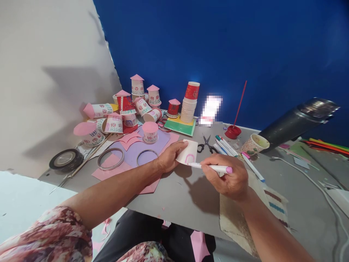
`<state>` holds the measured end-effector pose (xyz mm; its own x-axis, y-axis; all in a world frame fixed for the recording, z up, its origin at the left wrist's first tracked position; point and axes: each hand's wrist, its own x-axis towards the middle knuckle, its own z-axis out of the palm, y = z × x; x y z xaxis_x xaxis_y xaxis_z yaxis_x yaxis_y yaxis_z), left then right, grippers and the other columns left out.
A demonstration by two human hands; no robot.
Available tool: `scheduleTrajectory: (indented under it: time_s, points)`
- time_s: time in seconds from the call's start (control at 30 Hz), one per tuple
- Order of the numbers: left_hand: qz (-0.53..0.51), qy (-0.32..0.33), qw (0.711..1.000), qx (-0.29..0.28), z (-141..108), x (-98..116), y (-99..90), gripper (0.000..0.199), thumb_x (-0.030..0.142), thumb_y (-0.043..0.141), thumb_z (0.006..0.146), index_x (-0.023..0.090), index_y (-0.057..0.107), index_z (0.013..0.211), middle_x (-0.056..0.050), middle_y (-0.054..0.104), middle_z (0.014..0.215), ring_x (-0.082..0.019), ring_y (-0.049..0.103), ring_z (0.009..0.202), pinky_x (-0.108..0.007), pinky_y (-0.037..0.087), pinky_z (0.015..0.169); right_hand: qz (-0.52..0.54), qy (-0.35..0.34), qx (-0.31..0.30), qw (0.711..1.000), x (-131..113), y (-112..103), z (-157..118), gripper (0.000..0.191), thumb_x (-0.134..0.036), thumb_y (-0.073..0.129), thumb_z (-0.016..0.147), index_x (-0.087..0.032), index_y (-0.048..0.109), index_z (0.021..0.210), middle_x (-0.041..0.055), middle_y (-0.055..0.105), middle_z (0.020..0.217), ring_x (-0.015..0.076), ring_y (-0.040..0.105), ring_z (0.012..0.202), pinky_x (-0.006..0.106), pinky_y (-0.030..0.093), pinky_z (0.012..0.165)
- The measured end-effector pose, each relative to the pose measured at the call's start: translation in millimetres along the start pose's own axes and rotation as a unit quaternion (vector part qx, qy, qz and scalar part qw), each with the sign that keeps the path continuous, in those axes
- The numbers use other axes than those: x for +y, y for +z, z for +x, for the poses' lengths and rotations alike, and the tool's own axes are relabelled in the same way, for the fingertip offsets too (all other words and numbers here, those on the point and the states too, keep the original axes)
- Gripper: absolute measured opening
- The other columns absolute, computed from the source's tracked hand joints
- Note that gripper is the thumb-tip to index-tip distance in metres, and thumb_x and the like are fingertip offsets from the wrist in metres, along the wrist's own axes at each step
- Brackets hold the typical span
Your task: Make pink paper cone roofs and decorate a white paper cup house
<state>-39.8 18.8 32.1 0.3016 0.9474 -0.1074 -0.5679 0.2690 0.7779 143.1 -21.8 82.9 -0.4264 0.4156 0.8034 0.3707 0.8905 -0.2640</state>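
Observation:
My left hand [171, 156] is closed around a white paper cup [192, 148], tilted above the grey table. A pink arch-shaped outline shows on the cup's side. Between the fingers of my right hand [226, 174] is a white marker [215, 167] with a pink end, its tip at the cup beside the outline. Just beyond the cup lie black scissors [207, 142], open. Several markers [225, 146] lie to the right of the scissors. A decorated cup with a pink paper top [150, 132] stands left of my left hand.
Decorated cups [137, 86] crowd the back left, near a tall stack of cups [188, 109]. Tape rings [111, 159] and pink and purple paper lie at left. A patterned cup [255, 144], a dark cylinder [289, 123], a cloth [231, 218] and a white cable [321, 191] are at right.

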Motion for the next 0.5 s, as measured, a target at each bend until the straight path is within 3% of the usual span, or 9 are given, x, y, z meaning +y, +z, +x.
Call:
scheduleTrajectory:
  time_s: [0.5]
  points:
    - [0.007, -0.005, 1.000, -0.002, -1.2, 2.3, 3.3, 0.031, 0.037, 0.072, 0.071, 0.012, 0.067, 0.088, -0.004, 0.063, 0.072, -0.016, 0.058, 0.065, -0.028, 0.045, 0.062, -0.020, 0.019, 0.003, 1.000, -0.8, -1.1, 2.0, 0.012, -0.011, 0.058, 0.086, -0.019, 0.063, 0.079, 0.0008, 0.067, 0.064, 0.0129, 0.057, 0.052, 0.026, 0.043, 0.051]
